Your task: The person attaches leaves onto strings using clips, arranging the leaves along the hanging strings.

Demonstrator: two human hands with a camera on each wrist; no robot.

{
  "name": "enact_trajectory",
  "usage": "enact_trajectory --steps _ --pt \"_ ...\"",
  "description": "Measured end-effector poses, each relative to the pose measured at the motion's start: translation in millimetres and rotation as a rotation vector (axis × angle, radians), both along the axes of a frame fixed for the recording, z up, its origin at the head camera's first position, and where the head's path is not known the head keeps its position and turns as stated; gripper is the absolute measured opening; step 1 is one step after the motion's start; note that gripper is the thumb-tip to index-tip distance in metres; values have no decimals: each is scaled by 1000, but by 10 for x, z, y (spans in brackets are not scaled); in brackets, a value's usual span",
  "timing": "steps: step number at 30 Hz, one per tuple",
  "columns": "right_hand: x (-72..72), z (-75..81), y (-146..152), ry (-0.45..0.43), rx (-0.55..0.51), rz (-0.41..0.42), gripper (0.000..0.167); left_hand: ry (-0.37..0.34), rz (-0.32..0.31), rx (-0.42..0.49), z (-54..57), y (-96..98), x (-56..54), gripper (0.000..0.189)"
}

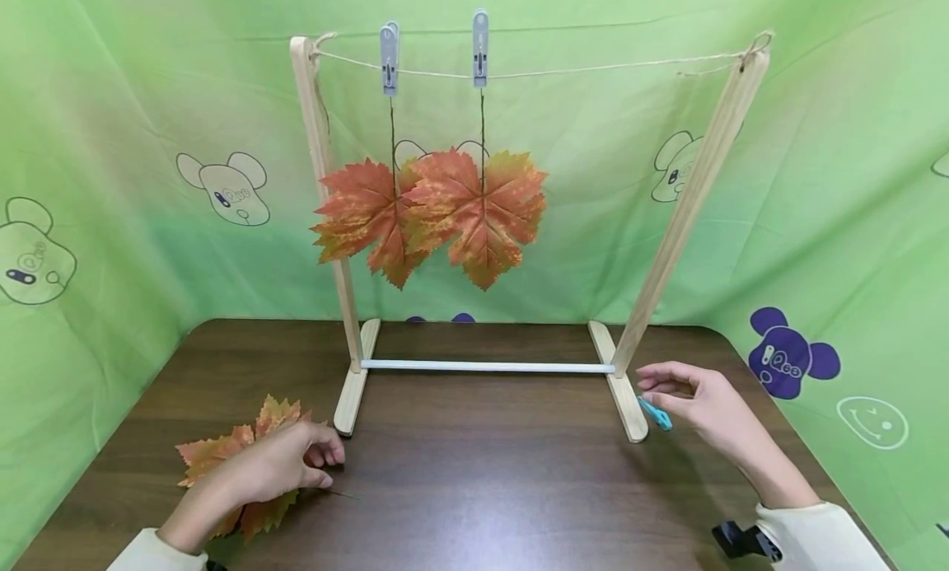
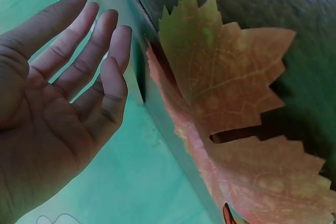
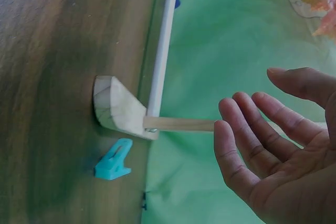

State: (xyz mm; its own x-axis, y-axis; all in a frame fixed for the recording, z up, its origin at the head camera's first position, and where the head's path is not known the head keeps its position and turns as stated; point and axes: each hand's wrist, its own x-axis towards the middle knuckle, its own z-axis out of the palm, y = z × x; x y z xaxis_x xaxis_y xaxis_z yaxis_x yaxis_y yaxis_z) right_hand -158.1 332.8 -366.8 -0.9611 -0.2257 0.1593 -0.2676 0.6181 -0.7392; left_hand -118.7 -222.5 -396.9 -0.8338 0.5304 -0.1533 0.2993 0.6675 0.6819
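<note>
My left hand (image 1: 280, 462), its fingers loosely bent, hovers over a red-orange artificial maple leaf (image 1: 211, 451) on the table. In the left wrist view the leaf (image 2: 226, 82) stands beside the fingers and nothing is held. On the right, my other hand (image 1: 708, 402) is above a light-blue clothespin (image 1: 656, 414). The right wrist view has that clothespin (image 3: 113, 161) lying apart from the relaxed fingers, which hold nothing. Two similar leaves, the left one (image 1: 363, 212) partly behind the right one (image 1: 485, 217), hang from a string by grey clothespins (image 1: 480, 50).
A wooden stand with a left post (image 1: 315, 134), a right post (image 1: 689, 200) and a white crossbar (image 1: 482, 366) spans the back of the brown table (image 1: 474, 489). The thin string (image 1: 615, 67) joins the post tops. Green printed cloth (image 1: 133, 77) surrounds the table.
</note>
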Motion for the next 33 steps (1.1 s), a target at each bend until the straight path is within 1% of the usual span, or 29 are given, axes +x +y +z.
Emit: enact_trajectory --steps 3,5,11,17,26,33 --pt "-5 -42 22 -12 11 -5 33 -10 -13 14 -35 -17 -13 19" --pt "-7 -73 37 -18 17 -10 33 -21 -13 8 -54 -21 -19 20" --pt "-22 -139 70 -48 33 -15 34 -79 -6 -8 -88 -20 -25 20" --pt "-60 -204 110 -92 56 -41 36 -81 -7 -16 -100 -20 -31 22" --pt "-93 -260 137 -99 80 -53 36 -108 -11 5 -96 -14 -40 24" --pt "-77 -295 144 -117 79 -61 35 -127 -11 2 -103 -15 -37 26"
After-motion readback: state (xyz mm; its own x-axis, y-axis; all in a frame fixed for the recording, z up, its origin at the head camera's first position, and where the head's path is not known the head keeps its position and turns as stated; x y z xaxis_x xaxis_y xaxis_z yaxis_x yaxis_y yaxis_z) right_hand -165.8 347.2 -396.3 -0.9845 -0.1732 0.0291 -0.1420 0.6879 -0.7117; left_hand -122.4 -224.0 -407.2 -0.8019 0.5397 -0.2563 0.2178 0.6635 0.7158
